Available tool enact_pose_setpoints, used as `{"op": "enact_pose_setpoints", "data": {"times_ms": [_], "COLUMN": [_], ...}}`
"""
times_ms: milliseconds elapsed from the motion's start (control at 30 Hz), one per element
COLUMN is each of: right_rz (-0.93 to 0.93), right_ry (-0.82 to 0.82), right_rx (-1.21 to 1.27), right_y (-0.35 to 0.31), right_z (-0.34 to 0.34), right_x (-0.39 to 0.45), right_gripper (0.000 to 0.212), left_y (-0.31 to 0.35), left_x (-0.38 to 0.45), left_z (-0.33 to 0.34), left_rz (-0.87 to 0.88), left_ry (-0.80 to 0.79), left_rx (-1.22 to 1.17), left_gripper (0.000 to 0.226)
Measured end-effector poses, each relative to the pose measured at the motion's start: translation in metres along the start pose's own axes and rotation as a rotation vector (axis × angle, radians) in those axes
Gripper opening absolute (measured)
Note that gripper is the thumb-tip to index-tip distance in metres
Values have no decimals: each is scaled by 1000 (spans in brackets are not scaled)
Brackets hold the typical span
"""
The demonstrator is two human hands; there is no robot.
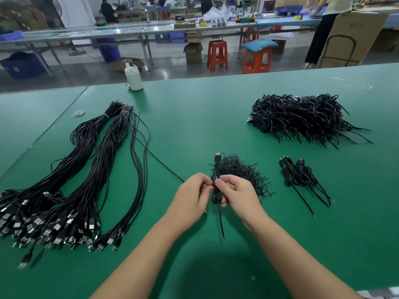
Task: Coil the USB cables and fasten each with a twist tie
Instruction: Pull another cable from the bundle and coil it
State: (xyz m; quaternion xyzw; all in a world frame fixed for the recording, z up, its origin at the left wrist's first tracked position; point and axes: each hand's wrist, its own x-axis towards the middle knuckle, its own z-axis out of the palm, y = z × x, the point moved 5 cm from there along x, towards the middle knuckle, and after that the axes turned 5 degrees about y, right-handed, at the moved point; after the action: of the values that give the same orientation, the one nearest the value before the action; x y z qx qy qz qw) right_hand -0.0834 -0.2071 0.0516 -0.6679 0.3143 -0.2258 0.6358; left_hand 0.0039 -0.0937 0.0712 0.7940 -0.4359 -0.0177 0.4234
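Your left hand (191,196) and right hand (235,194) both pinched the coiled cable (216,190) at its twist tie (213,184); no readable labels.

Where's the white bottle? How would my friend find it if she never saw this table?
Look at the green table and follow it to its far edge, left of the middle. The white bottle stands upright there, alone, beyond the tips of the long bundles of black cables. It is the only white, upright thing on the table; everything else lying there is black cable.
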Motion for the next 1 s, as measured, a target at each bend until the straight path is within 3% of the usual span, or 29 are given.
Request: {"op": "enact_pose_setpoints", "data": {"times_ms": [200,333,433,533,700,833,1000], "right_rz": [-213,-300,-329,-353,-115,23,-15], "right_ry": [-43,-95,-61,-15,-103,-89,-106], "right_rx": [-106,-288,-326,-368,-197,77,112], "right_y": [-13,-14,-13,-13,0,2,0], "right_z": [1,2,0,2,7,10,10], "right_x": [-7,-9,-9,-7,-4,-5,-4], "right_gripper": [35,41,33,13,32,8,13], "left_y": [-12,-17,-16,-11,5,11,2], "left_x": [6,9,8,6,4,1,3], "left_z": [-2,-2,-4,-7,-12,-8,-9], "left_rz": [-289,-381,-351,-264,72,256,35], "left_ry": [34,-20,-45,-43,18,25,56], "left_rx": [-173,-317,-313,-257,43,203,33], "left_gripper": [16,16,16,15,15,10,16]}}
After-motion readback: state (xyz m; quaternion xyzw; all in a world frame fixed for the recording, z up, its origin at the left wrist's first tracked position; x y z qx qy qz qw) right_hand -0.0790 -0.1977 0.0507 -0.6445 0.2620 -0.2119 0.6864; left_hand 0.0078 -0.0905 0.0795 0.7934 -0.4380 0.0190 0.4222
